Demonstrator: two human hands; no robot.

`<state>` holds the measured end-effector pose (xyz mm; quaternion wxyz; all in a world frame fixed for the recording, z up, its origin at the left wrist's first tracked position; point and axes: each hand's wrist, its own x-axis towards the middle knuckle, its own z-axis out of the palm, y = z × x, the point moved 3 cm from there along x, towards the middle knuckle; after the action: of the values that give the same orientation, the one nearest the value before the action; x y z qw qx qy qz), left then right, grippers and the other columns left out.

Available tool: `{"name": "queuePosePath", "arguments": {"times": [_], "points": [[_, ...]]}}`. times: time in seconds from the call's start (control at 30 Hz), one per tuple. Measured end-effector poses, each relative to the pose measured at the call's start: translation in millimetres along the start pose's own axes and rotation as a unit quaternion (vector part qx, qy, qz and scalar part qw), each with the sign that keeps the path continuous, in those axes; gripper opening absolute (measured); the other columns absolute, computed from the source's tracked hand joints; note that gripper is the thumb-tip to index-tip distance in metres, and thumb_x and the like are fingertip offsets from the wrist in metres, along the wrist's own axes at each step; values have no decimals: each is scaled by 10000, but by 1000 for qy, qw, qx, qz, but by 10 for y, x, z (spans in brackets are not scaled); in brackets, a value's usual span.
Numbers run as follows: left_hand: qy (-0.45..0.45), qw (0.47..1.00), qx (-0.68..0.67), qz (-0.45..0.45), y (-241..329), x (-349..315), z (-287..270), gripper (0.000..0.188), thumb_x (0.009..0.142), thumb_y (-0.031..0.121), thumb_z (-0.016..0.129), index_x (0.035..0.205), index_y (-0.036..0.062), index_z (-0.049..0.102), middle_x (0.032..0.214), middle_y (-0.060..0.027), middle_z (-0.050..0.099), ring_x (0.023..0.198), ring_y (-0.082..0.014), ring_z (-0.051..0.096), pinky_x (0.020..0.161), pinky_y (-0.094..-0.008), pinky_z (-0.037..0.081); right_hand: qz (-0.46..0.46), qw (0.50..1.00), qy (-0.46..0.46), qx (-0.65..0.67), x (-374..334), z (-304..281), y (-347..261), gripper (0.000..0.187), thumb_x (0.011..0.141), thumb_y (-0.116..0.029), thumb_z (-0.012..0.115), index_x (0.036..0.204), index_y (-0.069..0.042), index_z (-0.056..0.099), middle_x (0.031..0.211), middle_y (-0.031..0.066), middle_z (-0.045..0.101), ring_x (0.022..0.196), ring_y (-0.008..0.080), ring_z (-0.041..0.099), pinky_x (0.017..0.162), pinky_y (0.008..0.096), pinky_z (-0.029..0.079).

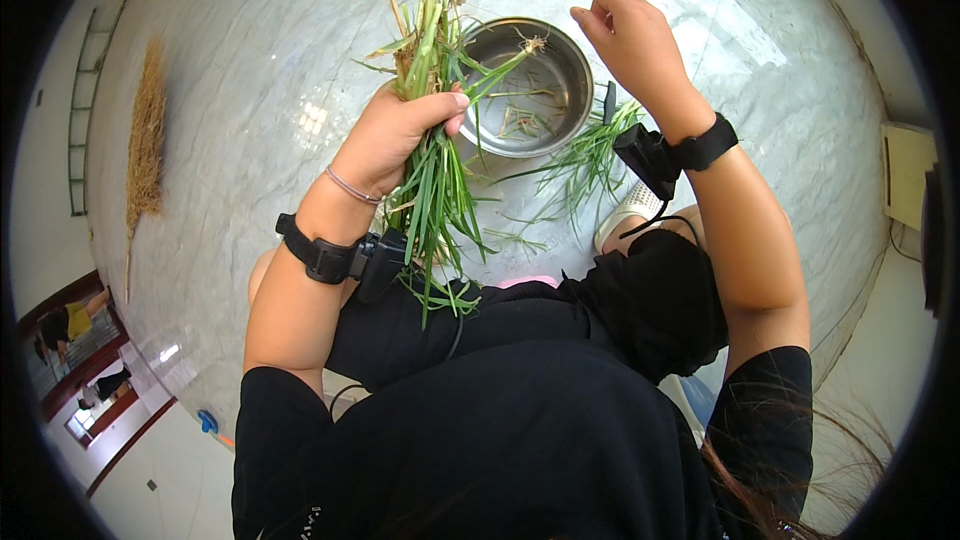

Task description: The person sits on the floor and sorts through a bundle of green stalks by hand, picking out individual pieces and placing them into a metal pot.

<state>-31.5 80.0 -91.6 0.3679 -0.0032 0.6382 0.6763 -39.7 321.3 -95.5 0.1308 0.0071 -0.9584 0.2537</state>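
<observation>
My left hand (407,130) is closed around a thick bunch of long green grass-like plants (432,60). Their pale, rooty ends point up and away from me, and the leaves hang down toward my lap. One stalk with whitish roots (522,50) sticks out sideways from the fist, over a round metal bowl (573,130). Inside the bowl lie a few thin stems and green scraps. Raised to the right of the bowl, my right hand (635,40) has its fingers curled in toward the thumb; whatever they may pinch is hidden. Loose green leaves (590,162) lie on the floor beside the bowl.
A slim black handle-like piece (609,103) stands out among the loose leaves. My light perforated shoe (632,208) is close to them. A straw broom (147,135) lies at far left on the marbled floor (270,30). A pale yellow box (908,168) is at far right.
</observation>
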Motion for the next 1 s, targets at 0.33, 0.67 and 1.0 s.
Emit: {"name": "queuePosePath", "arguments": {"times": [0.33,0.67,1.0], "points": [[-6,999,47,22,4,-12,62,105,793,114,601,837,23,575,667,-6,566,607,-78,516,563,-204,405,-196,955,-111,195,-237,93,-543,199,801,-214,622,896,-40,640,992,102,586,936,259,551,839,329,429],[-20,998,62,22,19,-18,94,108,802,122,601,828,20,578,666,-1,561,620,-74,509,580,-211,402,128,865,-193,445,-213,275,-296,206,851,-176,560,893,17,620,833,52,618,819,105,543,717,249,438],[7,997,64,42,-15,39,128,90,799,107,577,732,56,543,629,17,514,572,-65,464,521,-207,364,-6,990,6,140,-129,180,-262,191,810,-190,556,770,-6,592,785,157,581,749,337,560,670,399,457]]}}
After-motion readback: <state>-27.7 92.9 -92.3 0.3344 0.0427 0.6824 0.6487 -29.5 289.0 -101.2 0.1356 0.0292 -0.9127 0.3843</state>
